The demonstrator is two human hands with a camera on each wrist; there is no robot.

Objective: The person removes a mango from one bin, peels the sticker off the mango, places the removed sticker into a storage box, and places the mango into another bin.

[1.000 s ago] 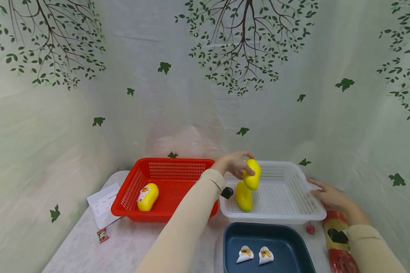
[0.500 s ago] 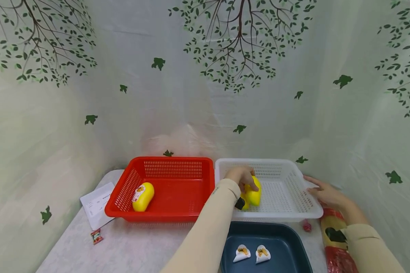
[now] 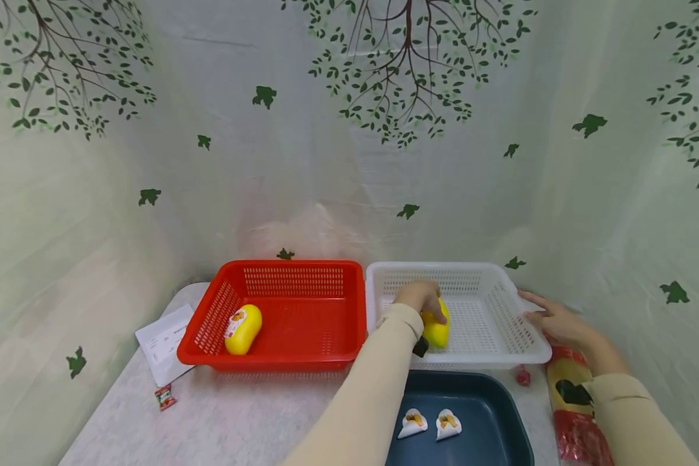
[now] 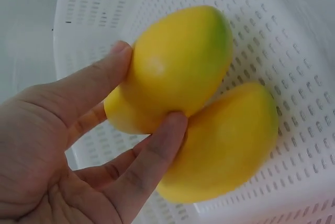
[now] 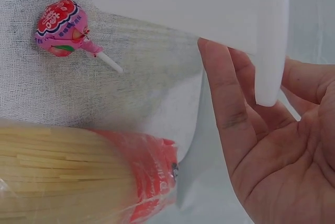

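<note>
Yellow mango (image 4: 180,51) is inside the white basket (image 3: 480,327), pinched by the fingers of the left hand (image 4: 47,135); second mango (image 4: 230,148) lies just beside. Fingers of the right hand (image 3: 562,325) grip the white basket's rim; red basket (image 3: 303,323) adjacent

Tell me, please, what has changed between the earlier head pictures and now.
The left hand has lowered the held mango into the white basket, beside the other mango. It still pinches the first one; nothing has visibly been let go. The right hand still grips that basket's edge, and the red basket and blue tray look as they were.
</note>
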